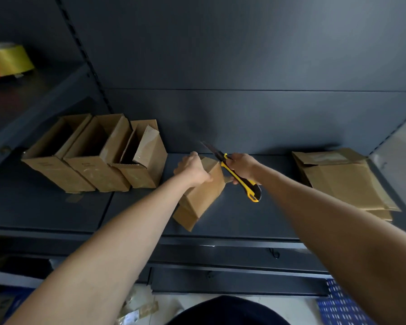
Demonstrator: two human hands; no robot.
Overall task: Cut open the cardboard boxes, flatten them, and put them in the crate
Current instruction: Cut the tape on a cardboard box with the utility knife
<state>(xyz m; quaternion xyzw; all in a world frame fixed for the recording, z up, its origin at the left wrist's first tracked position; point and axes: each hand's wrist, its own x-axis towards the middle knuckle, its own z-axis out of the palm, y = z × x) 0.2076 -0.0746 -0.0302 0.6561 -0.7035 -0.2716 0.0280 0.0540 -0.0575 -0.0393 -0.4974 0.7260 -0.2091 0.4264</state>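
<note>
We have our left hand [193, 171] clamped over the top end of a small cardboard box [202, 200], which stands tilted on the shelf [256, 214] just in front of us. Our right hand [241, 166] is wrapped round the yellow-and-black utility knife [240, 181]. Its long blade [210, 148] is fully out and points up and away, just past the box's top corner.

The main danger, as we judge it, is how near the blade is to the fingers of the holding hand. They curl over the very end we mean to cut, so a slip or a sudden give in the tape could carry the edge into them. A blade run out this far may also flex or snap under side load. The box rests on one lower edge only, so pressure from the knife could make it twist or skid on the smooth metal. A deep cut might go through the cardboard rather than the seam alone.

The shelf is dark painted metal with a plain dark back panel [244, 55]. At its left stand three opened boxes [96, 158] side by side, touching, with a scrap of tape [75, 197] lying before them. At the right lies a stack of flattened boxes [342, 181], well apart from the one in hand. A yellow roll of tape [7, 61] sits on a side shelf at the upper left. On the floor below we see loose tape scraps [141, 306] and, at the lower right, the corner of a blue perforated crate [345, 303].
</note>
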